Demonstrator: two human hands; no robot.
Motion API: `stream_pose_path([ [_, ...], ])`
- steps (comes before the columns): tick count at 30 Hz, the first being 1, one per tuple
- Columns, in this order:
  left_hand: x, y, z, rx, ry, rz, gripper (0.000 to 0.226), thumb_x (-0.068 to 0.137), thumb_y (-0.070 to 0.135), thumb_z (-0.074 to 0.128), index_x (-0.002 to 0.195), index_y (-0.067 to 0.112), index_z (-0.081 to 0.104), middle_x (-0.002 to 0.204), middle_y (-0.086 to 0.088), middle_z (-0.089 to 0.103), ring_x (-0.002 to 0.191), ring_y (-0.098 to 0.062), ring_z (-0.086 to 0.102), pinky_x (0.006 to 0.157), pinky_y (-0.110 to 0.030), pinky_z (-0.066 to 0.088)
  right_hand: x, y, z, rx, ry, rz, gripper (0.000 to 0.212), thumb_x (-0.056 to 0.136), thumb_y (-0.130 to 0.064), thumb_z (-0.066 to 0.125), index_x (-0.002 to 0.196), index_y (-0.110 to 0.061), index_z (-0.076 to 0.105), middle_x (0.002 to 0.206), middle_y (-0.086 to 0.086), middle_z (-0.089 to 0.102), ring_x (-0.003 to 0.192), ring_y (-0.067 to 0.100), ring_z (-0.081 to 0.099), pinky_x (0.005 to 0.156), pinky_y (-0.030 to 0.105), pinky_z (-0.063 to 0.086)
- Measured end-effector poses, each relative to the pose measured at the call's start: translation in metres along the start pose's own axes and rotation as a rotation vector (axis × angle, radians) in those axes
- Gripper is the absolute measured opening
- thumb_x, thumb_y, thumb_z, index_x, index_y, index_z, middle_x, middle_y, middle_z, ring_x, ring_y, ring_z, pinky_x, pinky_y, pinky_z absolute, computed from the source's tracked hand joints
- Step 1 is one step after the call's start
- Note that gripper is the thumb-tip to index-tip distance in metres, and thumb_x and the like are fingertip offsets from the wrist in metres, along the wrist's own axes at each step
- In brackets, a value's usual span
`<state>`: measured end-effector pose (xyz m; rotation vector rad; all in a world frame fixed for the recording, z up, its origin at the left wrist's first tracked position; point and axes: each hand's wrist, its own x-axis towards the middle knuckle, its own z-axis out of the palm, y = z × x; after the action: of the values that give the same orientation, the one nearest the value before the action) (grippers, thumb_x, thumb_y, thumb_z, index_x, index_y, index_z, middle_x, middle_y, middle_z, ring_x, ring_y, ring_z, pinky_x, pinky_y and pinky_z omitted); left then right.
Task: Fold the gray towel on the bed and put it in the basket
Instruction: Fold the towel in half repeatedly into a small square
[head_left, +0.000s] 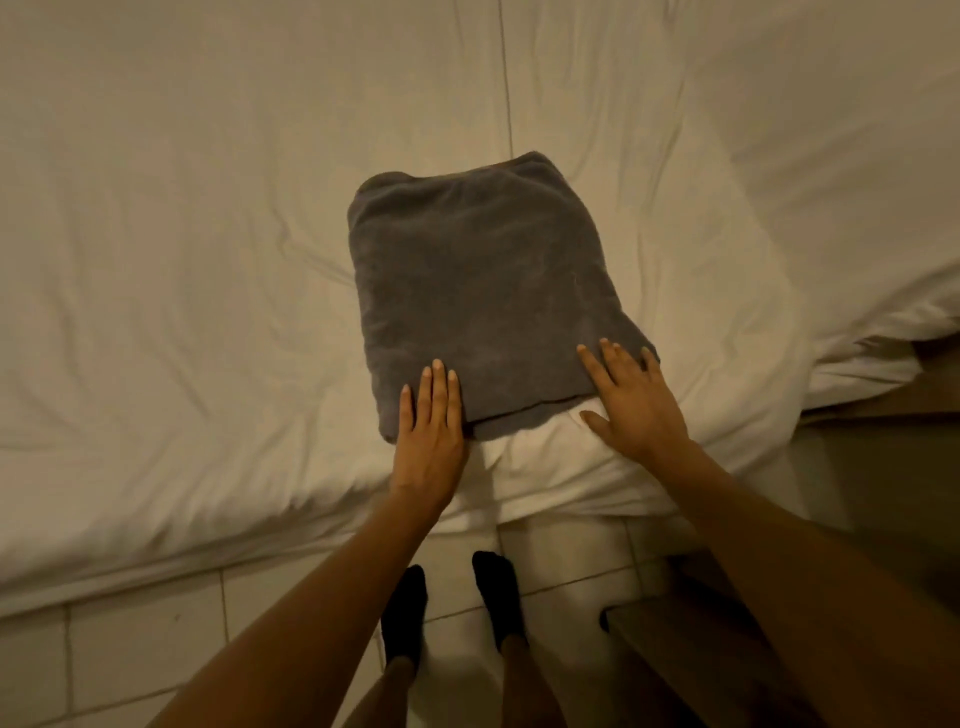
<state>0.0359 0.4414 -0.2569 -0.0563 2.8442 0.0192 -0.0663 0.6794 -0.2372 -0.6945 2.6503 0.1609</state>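
Note:
The gray towel (483, 291) lies folded into a thick, roughly square pad on the white bed (182, 260), close to the near edge. My left hand (431, 426) rests flat on its near left corner, fingers together and pointing away from me. My right hand (631, 400) lies flat on the near right corner, fingers spread, thumb out on the sheet. Neither hand grips the cloth. No basket is in view.
The bed's wrinkled sheet fills the upper view, and its corner drops off at the right. A tiled floor (156, 649) lies below, with my feet in black socks (452, 603). A wooden piece of furniture (691, 639) stands at the lower right.

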Motion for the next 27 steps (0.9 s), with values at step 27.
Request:
stream_pose_path([
  [27, 0.022, -0.007, 0.033, 0.035, 0.235, -0.083, 0.069, 0.089, 0.033, 0.060, 0.143, -0.001, 0.034, 0.148, -0.021, 0.038, 0.137, -0.035, 0.038, 0.109, -0.065, 0.022, 0.039, -0.012, 0.036, -0.148, 0.272, -0.035, 0.099, 0.071, -0.048, 0.070, 0.144, 0.001, 0.024, 0.153, 0.023, 0.021, 0.142, 0.034, 0.020, 0.111, 0.061, -0.002],
])
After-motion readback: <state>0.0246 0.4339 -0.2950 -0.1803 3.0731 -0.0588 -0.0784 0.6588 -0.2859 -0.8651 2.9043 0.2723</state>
